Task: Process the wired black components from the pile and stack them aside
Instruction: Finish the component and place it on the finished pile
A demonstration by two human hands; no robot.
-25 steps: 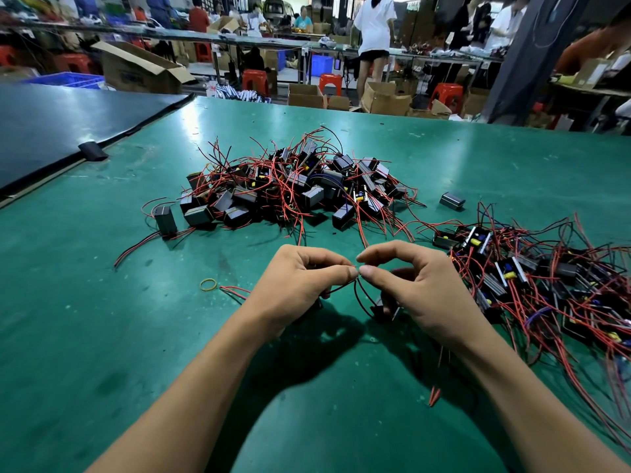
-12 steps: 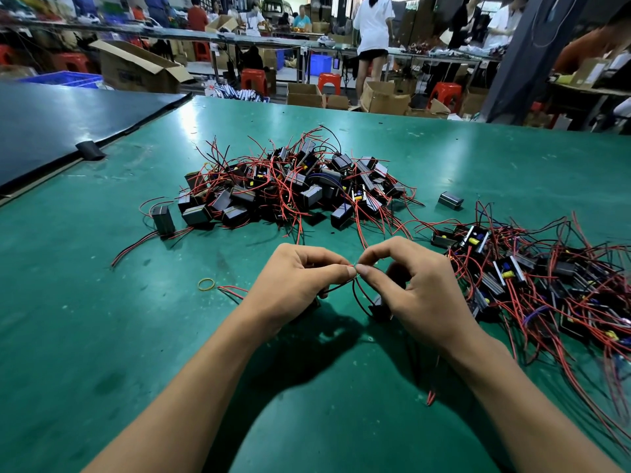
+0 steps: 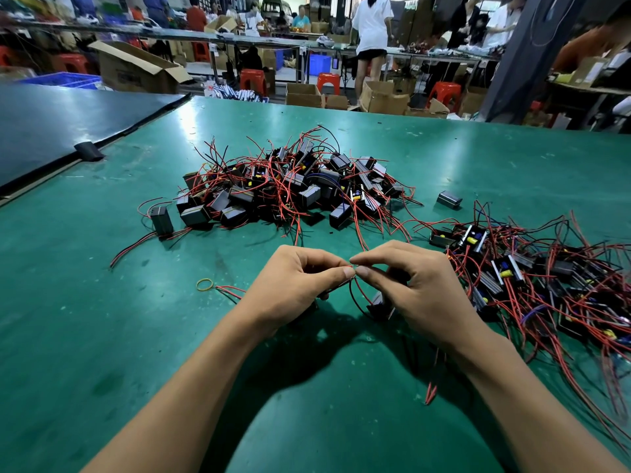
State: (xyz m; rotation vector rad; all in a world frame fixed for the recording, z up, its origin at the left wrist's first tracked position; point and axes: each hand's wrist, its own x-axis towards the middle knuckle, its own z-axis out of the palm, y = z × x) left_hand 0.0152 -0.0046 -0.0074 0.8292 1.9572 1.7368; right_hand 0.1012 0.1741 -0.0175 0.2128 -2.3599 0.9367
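Just below the middle of the frame, the left hand (image 3: 297,288) and the right hand (image 3: 420,288) meet fingertip to fingertip. Each pinches the ends of the lead wires (image 3: 359,292) between thumb and forefinger, and the other fingers are curled in. Both wrists sit low over the green table (image 3: 102,336), with the forearms running in from the bottom corners and the knuckles turned up.

From the pinch, one red and one black wire loop down and to the right to a black component (image 3: 380,304). It sits tucked under the right palm, at or just above the table. So little of it shows that its long axis and facing cannot be told; only the wires plainly lead up and left from it.

The pile (image 3: 290,189) of wired black blocks lies beyond the hands at centre frame, its red leads splayed in all directions. A second heap (image 3: 529,278), flatter and showing yellow parts, spreads along the right edge and touches the right hand's far side. A lone block (image 3: 449,199) lies between the two heaps. A yellow rubber band (image 3: 205,285) lies just left of the left hand.
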